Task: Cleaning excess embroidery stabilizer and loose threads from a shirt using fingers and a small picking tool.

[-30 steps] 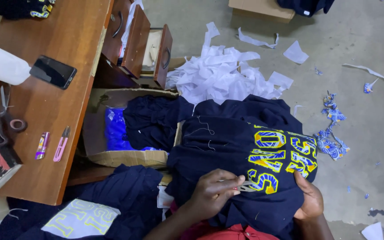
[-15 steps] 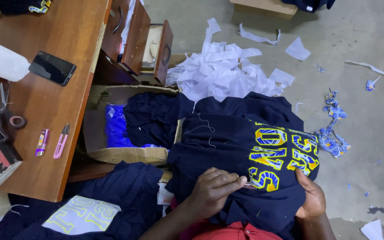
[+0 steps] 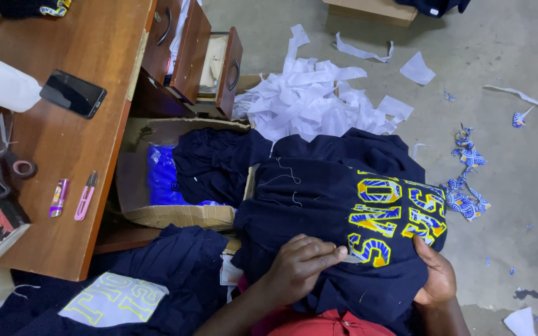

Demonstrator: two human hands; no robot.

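A dark navy garment (image 3: 319, 205) with yellow-and-blue stitched letters (image 3: 393, 214) lies over my lap. My left hand (image 3: 300, 267) rests on it with the fingers bunched, pinching a small pale tool or scrap at the lowest letter. My right hand (image 3: 436, 274) grips the garment's right edge beside the letters. Loose white threads lie on the cloth above the letters.
A cardboard box (image 3: 175, 214) with navy cloth and a blue bag stands left of the garment. A wooden desk (image 3: 94, 56) holds a phone (image 3: 73, 93), scissors (image 3: 4, 158), a pink snipper (image 3: 85, 196) and a white jug (image 3: 1, 81). White paper scraps (image 3: 319, 99) litter the floor. Another navy piece with pale letters (image 3: 116, 298) lies lower left.
My left hand's fingers have crept slightly right along the lowest letter. The right hand keeps its hold on the edge.
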